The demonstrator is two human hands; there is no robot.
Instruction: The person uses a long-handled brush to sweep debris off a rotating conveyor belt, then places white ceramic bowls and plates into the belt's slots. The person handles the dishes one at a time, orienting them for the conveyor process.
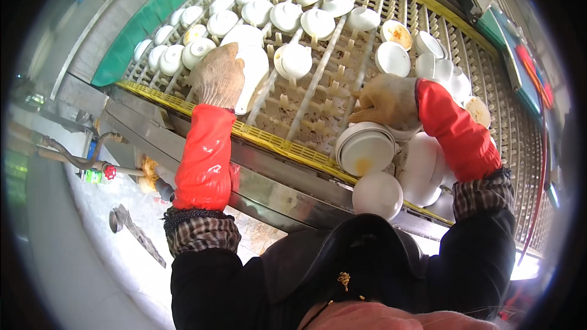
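A pegged conveyor belt (335,87) carries rows of white bowls, many upside down. My left hand (218,75), in a knitted glove, lies against a large white oval dish (253,73) near the belt's front edge; its fingers are partly hidden, so its grip is unclear. My right hand (390,101), gloved too, is curled just above a stack of white bowls (367,149), the top one stained yellow. Whether it grips a bowl cannot be seen. An overturned white bowl (293,61) sits between the hands. A stained bowl (396,35) stands beyond my right hand.
A yellow slotted rail (284,146) borders the belt, with a steel ledge (275,192) before it. A green guard (137,32) curves along the left. More bowls crowd the right side, one (378,195) overhanging the rail. A pipe with a red valve handle (109,172) is at lower left.
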